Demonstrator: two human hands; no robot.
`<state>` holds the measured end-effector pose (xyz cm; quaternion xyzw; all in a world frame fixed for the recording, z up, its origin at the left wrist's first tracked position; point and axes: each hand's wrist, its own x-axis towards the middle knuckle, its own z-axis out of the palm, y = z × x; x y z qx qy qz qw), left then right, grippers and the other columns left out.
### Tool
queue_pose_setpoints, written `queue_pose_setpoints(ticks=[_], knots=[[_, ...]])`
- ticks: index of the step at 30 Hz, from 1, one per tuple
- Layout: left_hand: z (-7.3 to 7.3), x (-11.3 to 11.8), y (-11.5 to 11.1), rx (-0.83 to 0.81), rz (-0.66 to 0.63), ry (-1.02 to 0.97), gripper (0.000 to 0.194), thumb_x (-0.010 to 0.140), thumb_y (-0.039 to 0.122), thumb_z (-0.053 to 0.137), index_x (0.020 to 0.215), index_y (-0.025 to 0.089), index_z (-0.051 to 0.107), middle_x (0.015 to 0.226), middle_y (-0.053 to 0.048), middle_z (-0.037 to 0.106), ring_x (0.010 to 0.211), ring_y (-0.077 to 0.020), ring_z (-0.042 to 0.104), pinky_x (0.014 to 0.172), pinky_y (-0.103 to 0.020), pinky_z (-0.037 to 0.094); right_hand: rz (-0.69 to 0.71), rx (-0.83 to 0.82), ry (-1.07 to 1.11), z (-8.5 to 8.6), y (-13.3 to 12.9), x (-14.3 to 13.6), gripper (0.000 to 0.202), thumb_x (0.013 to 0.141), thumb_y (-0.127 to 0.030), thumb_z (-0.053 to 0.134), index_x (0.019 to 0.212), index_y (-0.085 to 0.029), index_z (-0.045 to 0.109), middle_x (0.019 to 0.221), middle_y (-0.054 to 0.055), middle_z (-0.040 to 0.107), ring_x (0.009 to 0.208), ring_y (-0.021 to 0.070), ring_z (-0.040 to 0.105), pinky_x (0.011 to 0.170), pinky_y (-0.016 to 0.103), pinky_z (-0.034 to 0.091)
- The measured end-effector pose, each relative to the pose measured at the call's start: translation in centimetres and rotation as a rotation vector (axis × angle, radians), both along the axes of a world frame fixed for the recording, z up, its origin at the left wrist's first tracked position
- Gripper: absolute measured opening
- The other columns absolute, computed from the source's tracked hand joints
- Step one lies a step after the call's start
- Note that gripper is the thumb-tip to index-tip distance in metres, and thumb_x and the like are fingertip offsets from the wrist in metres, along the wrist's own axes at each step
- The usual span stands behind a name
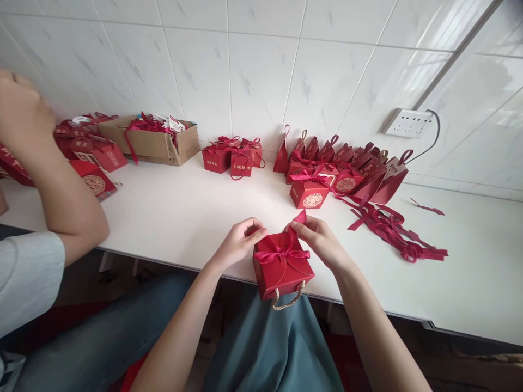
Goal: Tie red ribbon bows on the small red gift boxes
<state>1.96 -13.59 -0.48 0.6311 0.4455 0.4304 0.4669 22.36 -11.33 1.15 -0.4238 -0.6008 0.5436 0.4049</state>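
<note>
A red gift box [281, 272] with a red bow on top and a twisted rope handle hanging toward me sits at the table's front edge. My right hand [318, 237] pinches a red ribbon end [300, 218] above the box's back right corner. At the back left corner is my left hand [244, 238], thumb and fingers pressed together; whatever is between them is too small to make out. Just behind the box stands another red box [310, 194] with a gold round emblem and a ribbon.
Red ribbons [392, 231] lie on the white table [469, 272] at right. Red boxes [368, 171] line the wall below a power socket [408, 123]. Small boxes [232, 158] and a carton [155, 144] stand behind. At left, a co-worker's arm [61, 185] reaches over more boxes.
</note>
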Motion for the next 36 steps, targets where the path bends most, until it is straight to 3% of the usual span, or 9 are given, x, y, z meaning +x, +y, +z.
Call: queue_pose_setpoints(ticks=[7,13,16,19,23,26,29,32,36], knots=[[1.0,0.4,1.4,-0.021,-0.099,0.003,0.027,0.08,0.043,0.057,0.074,0.017,0.055,0.071,0.002,0.052,0.065,-0.0111,0.047,0.062,-0.023,0.038,0.313,-0.212,0.142,-0.1,2.0,-0.9,0.025,0.069,-0.038,0.074,0.073,-0.016,0.064,0.064,-0.003,0.058,0.058,0.0091,0.051,0.059,0.023,0.039],[0.6,0.5,1.6,-0.133,-0.153,-0.09,0.022,0.077,0.039,0.061,0.077,0.018,0.055,0.067,0.004,0.051,0.06,-0.0092,0.047,0.059,-0.021,0.036,0.348,-0.26,0.113,-0.4,3.6,-2.0,0.033,0.056,-0.035,0.082,0.078,-0.016,0.066,0.068,-0.001,0.063,0.067,0.0124,0.056,0.066,0.025,0.043],[0.4,0.3,1.1,-0.181,-0.171,-0.125,0.022,0.079,0.037,0.06,0.094,0.021,0.06,0.065,0.004,0.054,0.057,-0.0101,0.049,0.058,-0.023,0.038,0.283,-0.276,0.061,-0.8,3.9,-1.5,0.036,0.062,-0.04,0.078,0.087,-0.016,0.067,0.079,0.003,0.064,0.073,0.0148,0.058,0.068,0.027,0.045],[0.3,0.2,0.5,-0.177,-0.158,-0.089,0.021,0.081,0.034,0.056,0.094,0.021,0.067,0.08,-0.002,0.064,0.072,-0.0149,0.058,0.067,-0.025,0.042,-0.025,-0.155,0.024,-0.9,2.0,0.1,0.033,0.075,-0.045,0.066,0.096,-0.019,0.064,0.102,0.007,0.063,0.09,0.0198,0.061,0.079,0.034,0.047],[0.1,0.6,-0.8,-0.181,-0.09,-0.067,0.021,0.082,0.034,0.056,0.082,0.019,0.07,0.09,-0.004,0.068,0.084,-0.0189,0.061,0.074,-0.027,0.044,-0.367,0.143,-0.118,-1.0,-4.2,2.3,0.031,0.084,-0.051,0.053,0.095,-0.023,0.061,0.106,0.009,0.06,0.1,0.0252,0.058,0.088,0.042,0.047],[-0.2,1.6,-2.3,-0.2,0.014,-0.109,0.022,0.082,0.036,0.056,0.081,0.018,0.068,0.085,-0.003,0.068,0.08,-0.0183,0.061,0.068,-0.026,0.044,-0.246,0.373,-0.264,-1.2,-9.0,2.9,0.053,0.076,-0.055,0.063,0.119,-0.026,0.05,0.122,0.011,0.051,0.117,0.0309,0.048,0.098,0.045,0.042],[-0.8,2.7,-3.9,-0.224,0.119,-0.178,0.023,0.081,0.037,0.056,0.084,0.017,0.066,0.08,-0.003,0.067,0.073,-0.0171,0.06,0.06,-0.024,0.043,-0.083,0.424,-0.446,-1.5,-11.2,3.1,0.086,0.065,-0.047,0.076,0.137,-0.028,0.032,0.138,0.013,0.036,0.128,0.0349,0.037,0.102,0.046,0.041],[-1.7,3.7,-4.9,-0.226,0.219,-0.242,0.024,0.081,0.039,0.056,0.088,0.018,0.063,0.078,-0.002,0.065,0.068,-0.0154,0.058,0.055,-0.022,0.042,-0.033,0.361,-0.457,-1.7,-10.5,3.9,0.079,0.074,-0.037,0.07,0.139,-0.028,0.027,0.141,0.011,0.035,0.129,0.032,0.037,0.104,0.049,0.038],[-2.8,5.4,-5.4,-0.108,0.36,-0.287,0.022,0.083,0.04,0.056,0.091,0.02,0.058,0.083,-0.002,0.062,0.077,-0.0151,0.058,0.065,-0.023,0.047,-0.089,0.316,-0.36,-2.1,-8.1,5.1,0.06,0.084,-0.033,0.058,0.137,-0.029,0.03,0.14,0.011,0.04,0.128,0.028,0.041,0.103,0.051,0.039]])
